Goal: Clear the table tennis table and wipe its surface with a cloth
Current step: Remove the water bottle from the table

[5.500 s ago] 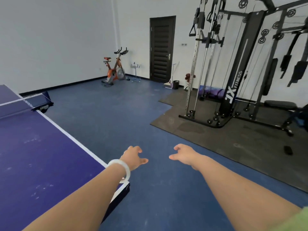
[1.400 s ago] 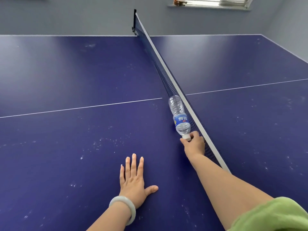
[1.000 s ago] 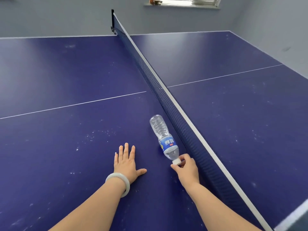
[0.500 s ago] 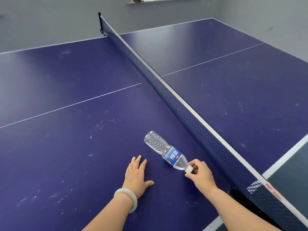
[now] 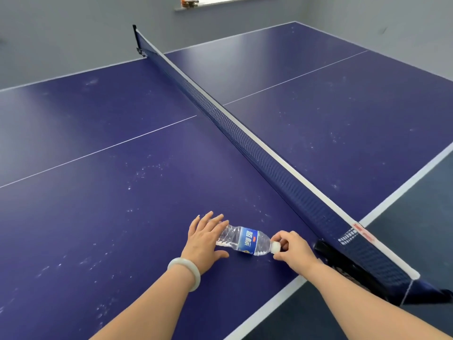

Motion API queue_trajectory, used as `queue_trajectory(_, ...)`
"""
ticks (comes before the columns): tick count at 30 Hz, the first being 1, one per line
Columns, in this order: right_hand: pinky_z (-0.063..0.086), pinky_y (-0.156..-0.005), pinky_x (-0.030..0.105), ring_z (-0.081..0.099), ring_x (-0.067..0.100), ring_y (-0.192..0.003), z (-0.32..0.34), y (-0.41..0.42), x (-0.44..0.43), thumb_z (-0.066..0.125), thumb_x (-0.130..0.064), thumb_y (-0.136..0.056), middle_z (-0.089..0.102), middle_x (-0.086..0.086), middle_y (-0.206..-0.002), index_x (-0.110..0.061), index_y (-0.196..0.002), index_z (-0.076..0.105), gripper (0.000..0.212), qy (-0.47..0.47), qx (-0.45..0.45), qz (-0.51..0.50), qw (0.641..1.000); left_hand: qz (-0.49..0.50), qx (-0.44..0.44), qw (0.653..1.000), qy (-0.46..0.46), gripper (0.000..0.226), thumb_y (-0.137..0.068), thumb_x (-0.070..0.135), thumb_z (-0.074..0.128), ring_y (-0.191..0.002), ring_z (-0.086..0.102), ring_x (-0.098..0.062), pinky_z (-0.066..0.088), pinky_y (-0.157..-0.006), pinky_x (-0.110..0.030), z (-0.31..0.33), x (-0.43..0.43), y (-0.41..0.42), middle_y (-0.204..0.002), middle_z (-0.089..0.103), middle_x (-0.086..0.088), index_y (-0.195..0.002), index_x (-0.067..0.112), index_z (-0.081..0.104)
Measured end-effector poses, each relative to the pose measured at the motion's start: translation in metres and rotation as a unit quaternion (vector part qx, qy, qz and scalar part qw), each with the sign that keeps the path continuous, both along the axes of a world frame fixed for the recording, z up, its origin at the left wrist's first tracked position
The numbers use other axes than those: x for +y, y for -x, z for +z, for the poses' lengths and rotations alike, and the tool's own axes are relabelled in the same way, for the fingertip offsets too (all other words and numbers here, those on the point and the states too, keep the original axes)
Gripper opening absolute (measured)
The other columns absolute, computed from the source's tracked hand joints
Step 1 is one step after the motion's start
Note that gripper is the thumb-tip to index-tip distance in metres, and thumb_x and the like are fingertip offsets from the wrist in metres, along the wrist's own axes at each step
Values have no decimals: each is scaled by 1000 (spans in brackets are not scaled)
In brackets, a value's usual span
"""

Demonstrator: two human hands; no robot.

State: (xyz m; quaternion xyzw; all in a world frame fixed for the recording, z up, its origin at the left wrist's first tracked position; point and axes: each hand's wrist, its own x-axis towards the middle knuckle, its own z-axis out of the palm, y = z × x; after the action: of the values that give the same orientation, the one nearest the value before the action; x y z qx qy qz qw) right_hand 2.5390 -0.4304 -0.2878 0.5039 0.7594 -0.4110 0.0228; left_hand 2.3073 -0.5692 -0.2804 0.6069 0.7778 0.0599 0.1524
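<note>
A clear plastic water bottle [image 5: 245, 238] with a blue label lies on its side on the dark blue table tennis table [image 5: 110, 192], near the table's front edge. My right hand [image 5: 291, 249] pinches its white cap. My left hand [image 5: 204, 238], with a pale bangle on the wrist, lies with straight fingers over the bottle's bottom end, palm down on the table. White specks and smudges dot the surface. No cloth is in view.
The net [image 5: 245, 136] runs from the far side to its clamp [image 5: 326, 249] at the near edge, just right of my right hand. A grey wall and a window sill [image 5: 220, 2] lie beyond the table. Dark floor [image 5: 416, 217] shows at the right.
The bottle has been dragged by its cap from beside the net toward the near edge and swung round to lie crosswise. My left hand slid over onto its bottom end.
</note>
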Motion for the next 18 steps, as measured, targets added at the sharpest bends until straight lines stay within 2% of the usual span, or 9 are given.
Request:
queue_trajectory(4, 48, -79, 24, 57, 10, -85, -4, -12, -13, 78, -6, -79, 58, 1, -102, -32, -109, 61, 43, 20, 31, -45, 998, 58, -23, 997, 40, 85, -85, 53, 67, -151, 0, -12, -5, -120, -37, 1, -18, -20, -161, 14, 17, -153, 40, 17)
queue_trajectory(8, 46, -80, 26, 57, 16, -94, -8, -20, -36, 78, -7, -79, 57, 4, -109, -25, -129, 54, 58, 52, 77, -126, 988, 91, -2, 994, 52, 84, -85, 55, 66, -145, 14, -16, 7, -118, -37, 4, -36, -38, -154, 24, 15, -152, 40, 20)
queue_trajectory(12, 45, -78, 22, 57, 15, -98, -6, -27, -63, 77, -7, -82, 55, 3, -113, -22, -133, 51, 60, 87, 97, -187, 974, 68, 31, 994, 83, 87, -83, 59, 65, -135, 26, -18, 15, -115, -36, 3, -40, -44, -145, 29, 9, -153, 37, 18)
queue_trajectory(15, 44, -76, 19, 57, 13, -96, -5, -32, -80, 77, -8, -82, 55, 2, -113, -22, -131, 53, 57, 96, 100, -204, 969, 34, 56, 992, 105, 93, -82, 64, 63, -132, 30, -20, 23, -112, -35, -1, -33, -49, -144, 31, 4, -154, 28, 16)
queue_trajectory(18, 45, -79, 21, 57, 13, -98, -3, -31, -95, 76, -9, -83, 55, 2, -112, -22, -128, 55, 52, 101, 108, -232, 961, 17, 54, 994, 99, 84, -82, 60, 66, -123, 39, -21, 34, -103, -33, -4, -23, -58, -134, 39, 2, -146, 21, 28)
